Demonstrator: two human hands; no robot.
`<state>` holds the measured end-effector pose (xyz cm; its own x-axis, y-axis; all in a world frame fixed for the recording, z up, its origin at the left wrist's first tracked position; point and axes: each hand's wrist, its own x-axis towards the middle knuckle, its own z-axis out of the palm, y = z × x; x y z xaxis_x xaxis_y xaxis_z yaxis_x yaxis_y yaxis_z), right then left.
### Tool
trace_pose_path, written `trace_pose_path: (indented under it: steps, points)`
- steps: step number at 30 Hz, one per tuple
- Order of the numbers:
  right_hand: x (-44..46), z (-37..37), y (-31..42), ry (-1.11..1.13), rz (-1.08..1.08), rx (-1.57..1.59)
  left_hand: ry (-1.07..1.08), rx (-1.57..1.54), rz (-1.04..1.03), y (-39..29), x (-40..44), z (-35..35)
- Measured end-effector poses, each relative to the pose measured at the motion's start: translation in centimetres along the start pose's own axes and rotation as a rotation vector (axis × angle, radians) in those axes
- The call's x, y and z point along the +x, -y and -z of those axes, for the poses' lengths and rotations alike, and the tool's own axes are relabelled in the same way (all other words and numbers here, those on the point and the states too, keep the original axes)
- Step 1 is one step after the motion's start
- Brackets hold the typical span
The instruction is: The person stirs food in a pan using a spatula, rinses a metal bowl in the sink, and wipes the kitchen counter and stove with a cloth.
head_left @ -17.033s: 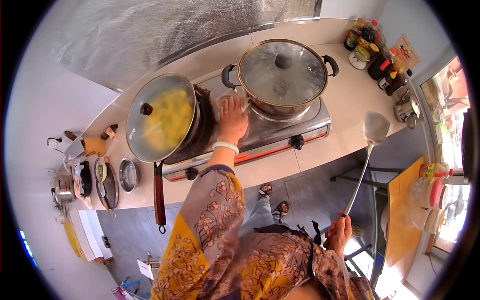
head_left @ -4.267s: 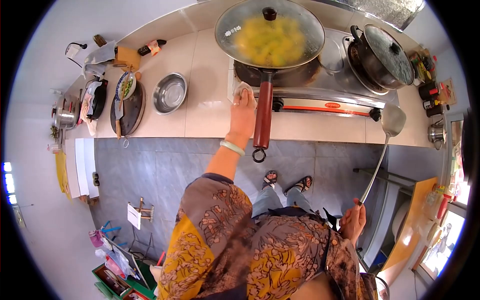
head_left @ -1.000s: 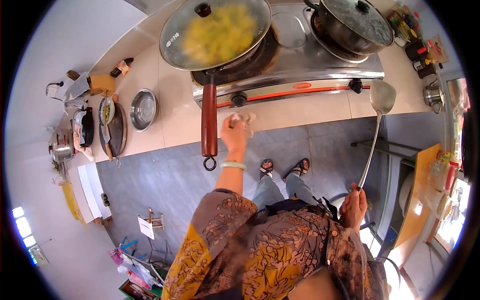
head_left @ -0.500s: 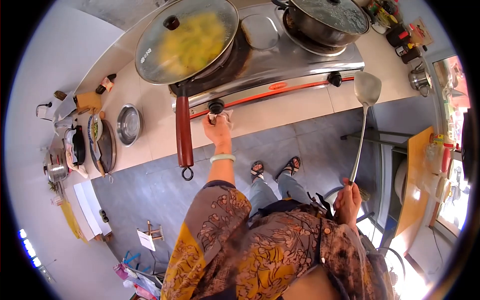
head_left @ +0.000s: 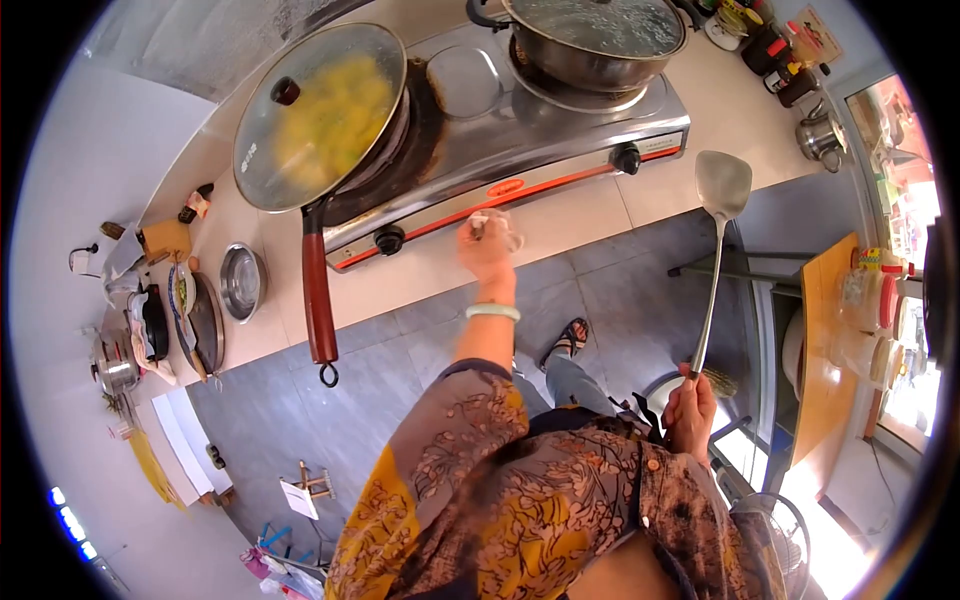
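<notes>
My left hand (head_left: 486,255), a pale bangle at its wrist, is closed around a crumpled white cloth or tissue (head_left: 513,238). It hovers at the front edge of the gas stove (head_left: 560,150), right of the left black knob (head_left: 389,239) and apart from it. My right hand (head_left: 690,412) grips the end of a metal wok spatula (head_left: 722,195), its blade pointing up and away from me. On the left burner sits a pan with a dark red wooden handle (head_left: 317,300), under a glass lid (head_left: 262,150); yellow-green food blurs through the steamed glass.
A lidded pot (head_left: 585,62) stands on the right burner, left of sauce bottles (head_left: 790,85) and a small metal kettle (head_left: 820,135). Left of the pan are a steel bowl (head_left: 243,283) and a round board (head_left: 208,325). A wooden panel (head_left: 825,350) rises at right.
My left hand has left the left stove knob and moved right along the stove front with the cloth. The view has shifted a little; my right hand still holds the spatula.
</notes>
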<state>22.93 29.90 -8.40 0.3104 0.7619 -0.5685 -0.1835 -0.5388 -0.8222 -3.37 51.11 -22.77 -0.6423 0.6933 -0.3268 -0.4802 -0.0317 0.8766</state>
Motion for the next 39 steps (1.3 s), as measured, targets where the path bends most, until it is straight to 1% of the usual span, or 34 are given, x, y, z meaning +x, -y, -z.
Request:
trace_pose_path:
  steps: [3,4,7,10,13,14,15,18,21,23,25,27,29,32,35,38,39]
  points:
    - [0.4,1.6,-0.1,-0.035,-0.006,-0.003,-0.018,0.114,-0.051,2.6,-0.9,-2.4]
    - [0.5,2.1,-0.1,-0.044,-0.009,-0.014,0.125,0.029,0.088,2.6,-1.4,-3.1]
    - [0.9,3.5,0.0,-0.085,-0.004,-0.017,0.183,-0.029,0.175,6.6,-2.1,-6.3]
    - [1.1,4.7,0.5,-0.103,0.020,-0.005,0.382,0.379,0.115,11.2,-3.6,-8.8]
    - [1.5,5.4,0.7,-0.115,0.037,0.066,0.432,0.260,0.207,9.6,-7.8,-11.3]
    - [1.6,5.7,0.8,-0.120,0.042,0.101,0.448,0.209,0.317,8.1,-8.7,-11.5]
    - [1.8,5.9,0.9,-0.110,0.052,0.117,0.461,0.221,0.312,8.0,-8.9,-10.9]
    - [2.3,6.2,1.3,-0.106,0.062,0.133,0.498,0.255,0.322,6.3,-9.1,-8.1]
    - [2.9,5.9,1.6,-0.147,0.034,0.166,0.442,0.375,0.200,4.4,-6.9,-2.0]
    - [3.5,6.1,1.3,-0.101,0.080,0.137,0.290,0.530,0.165,0.7,-5.6,2.0]
    - [4.0,6.0,1.2,-0.084,0.075,0.131,0.113,0.518,0.130,-3.5,-4.6,5.4]
    - [4.2,5.6,1.4,-0.095,0.047,0.132,-0.062,0.498,-0.072,-4.9,-1.6,10.8]
    - [4.5,5.6,1.0,-0.066,0.053,0.105,-0.101,0.463,-0.203,-7.2,0.6,15.3]
    - [4.7,5.2,0.9,-0.026,0.065,0.042,-0.151,0.615,-0.326,-7.8,5.2,22.2]
    - [4.5,4.4,1.2,-0.016,0.061,0.011,-0.185,1.080,-0.415,-7.1,7.3,26.1]
    - [4.0,3.7,1.3,-0.030,0.065,0.002,-0.280,1.708,-0.264,-7.4,6.0,24.8]
    - [3.8,3.6,1.3,-0.038,0.067,0.001,-0.265,1.723,-0.258,-7.8,5.8,24.5]
